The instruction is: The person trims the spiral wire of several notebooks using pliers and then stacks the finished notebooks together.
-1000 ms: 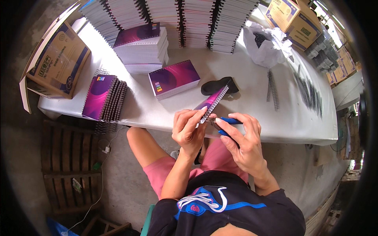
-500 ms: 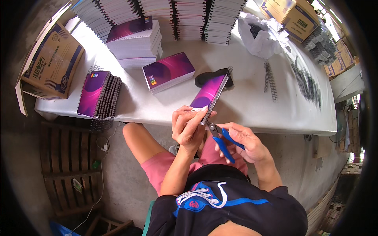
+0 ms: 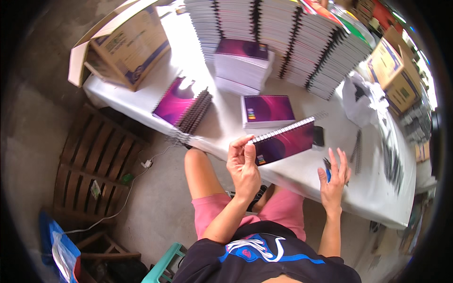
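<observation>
My left hand [image 3: 245, 165] is closed on the lower left end of a spiral notebook [image 3: 285, 144] with a dark purple and magenta cover. It is held tilted over the table's front edge, its bound side up. A bit of wire coil [image 3: 321, 115] shows past its far right corner. My right hand [image 3: 336, 181] has its fingers spread above the right part of the table. Under it lie blue-handled cutting pliers [image 3: 328, 172], partly hidden by the fingers. A black object [image 3: 318, 136], partly hidden, lies behind the notebook's right end.
Bound purple notebooks [image 3: 175, 101] are piled at the left, near an open carton [image 3: 133, 47]. Unbound pads [image 3: 269, 111] and a taller stack [image 3: 241, 68] stand mid-table before tall rows of spiral books [image 3: 278, 28]. Loose coils [image 3: 391, 162] and a white plastic bag [image 3: 361, 101] lie right.
The pliers have left the coil's end and are now on the table, my right hand opened over them. My left hand has turned the notebook more level. The view has swung.
</observation>
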`<state>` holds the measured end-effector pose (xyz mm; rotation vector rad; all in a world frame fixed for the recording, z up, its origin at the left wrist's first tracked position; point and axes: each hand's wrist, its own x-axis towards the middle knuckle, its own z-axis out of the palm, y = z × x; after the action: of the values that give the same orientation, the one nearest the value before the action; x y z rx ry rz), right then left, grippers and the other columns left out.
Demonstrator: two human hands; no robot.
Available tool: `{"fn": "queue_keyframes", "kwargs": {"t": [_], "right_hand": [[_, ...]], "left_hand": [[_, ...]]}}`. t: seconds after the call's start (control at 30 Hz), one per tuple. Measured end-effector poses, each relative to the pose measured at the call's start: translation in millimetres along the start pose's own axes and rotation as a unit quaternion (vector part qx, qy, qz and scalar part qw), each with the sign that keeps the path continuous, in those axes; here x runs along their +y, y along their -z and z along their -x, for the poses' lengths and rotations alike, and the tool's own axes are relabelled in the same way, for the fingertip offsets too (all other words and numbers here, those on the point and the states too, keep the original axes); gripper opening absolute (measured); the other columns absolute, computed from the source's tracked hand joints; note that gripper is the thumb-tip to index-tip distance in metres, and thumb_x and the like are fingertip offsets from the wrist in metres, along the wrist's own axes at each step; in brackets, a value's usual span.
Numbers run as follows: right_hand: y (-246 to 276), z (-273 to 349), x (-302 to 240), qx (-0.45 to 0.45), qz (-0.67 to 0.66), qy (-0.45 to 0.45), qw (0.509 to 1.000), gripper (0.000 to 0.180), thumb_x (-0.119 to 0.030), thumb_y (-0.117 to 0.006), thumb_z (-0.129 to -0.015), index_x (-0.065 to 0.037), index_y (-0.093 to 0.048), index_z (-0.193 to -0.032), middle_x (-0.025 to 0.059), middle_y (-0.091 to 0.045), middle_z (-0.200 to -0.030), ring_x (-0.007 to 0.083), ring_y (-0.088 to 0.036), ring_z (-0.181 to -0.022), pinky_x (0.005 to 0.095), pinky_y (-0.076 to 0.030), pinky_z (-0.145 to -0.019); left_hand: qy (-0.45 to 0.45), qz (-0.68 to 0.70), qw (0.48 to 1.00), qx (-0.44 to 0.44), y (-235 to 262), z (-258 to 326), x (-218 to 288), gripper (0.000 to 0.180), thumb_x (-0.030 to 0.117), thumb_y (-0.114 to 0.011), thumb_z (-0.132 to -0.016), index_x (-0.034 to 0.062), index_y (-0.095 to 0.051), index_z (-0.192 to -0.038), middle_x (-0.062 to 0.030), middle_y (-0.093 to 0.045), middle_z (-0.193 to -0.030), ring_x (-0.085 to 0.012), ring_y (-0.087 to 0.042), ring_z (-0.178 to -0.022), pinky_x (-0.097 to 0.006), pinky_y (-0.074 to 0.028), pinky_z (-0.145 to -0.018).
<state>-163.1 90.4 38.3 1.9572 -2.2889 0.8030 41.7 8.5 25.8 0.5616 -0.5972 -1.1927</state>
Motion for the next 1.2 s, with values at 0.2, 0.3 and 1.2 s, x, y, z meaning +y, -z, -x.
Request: {"fn": "queue_keyframes", "kwargs": {"t": [0.2, 0.3, 1.2], "right_hand": [[-26.9, -78.4, -116.1, -0.012, -0.650, 0.049, 0.759, 0.056, 0.000, -0.068, -0.080, -0.003, -0.046, -0.131, 0.0135, -0.057, -0.119, 0.0168, -0.057, -0.104, 0.0270, -0.046, -0.088], [-38.9, -131.3, -174.1, -0.080, -0.686, 0.070, 0.720, 0.050, 0.003, -0.070, -0.077, 0.000, -0.053, -0.124, 0.0124, -0.060, -0.113, 0.0121, -0.060, -0.087, 0.0212, -0.049, -0.077], [-191.3, -195.1, -267.5, 0.030, -0.541, -0.008, 0.840, 0.059, -0.050, -0.041, -0.094, -0.001, -0.072, -0.088, 0.0130, -0.070, -0.084, 0.0205, -0.063, -0.080, 0.0303, -0.045, -0.077]], "left_hand": [[-0.164, -0.046, 0.985, -0.024, 5.1, -15.5, 69.3, 0.014, 0.001, -0.053, -0.092, 0.0023, -0.051, -0.106, -0.0057, -0.052, -0.102, -0.0076, -0.051, -0.090, -0.019, -0.042, -0.082], [-0.324, -0.242, 0.914, 0.005, 34.1, -58.0, 115.9, 0.029, 0.004, -0.061, -0.089, -0.0003, -0.051, -0.116, -0.0082, -0.052, -0.110, -0.0103, -0.051, -0.089, -0.020, -0.042, -0.077], [-0.249, -0.287, 0.919, 0.105, 117.8, -185.8, 72.5, 0.073, 0.055, -0.027, -0.098, -0.0094, -0.062, -0.097, -0.0160, -0.066, -0.092, -0.0214, -0.061, -0.087, -0.032, -0.046, -0.086]]}}
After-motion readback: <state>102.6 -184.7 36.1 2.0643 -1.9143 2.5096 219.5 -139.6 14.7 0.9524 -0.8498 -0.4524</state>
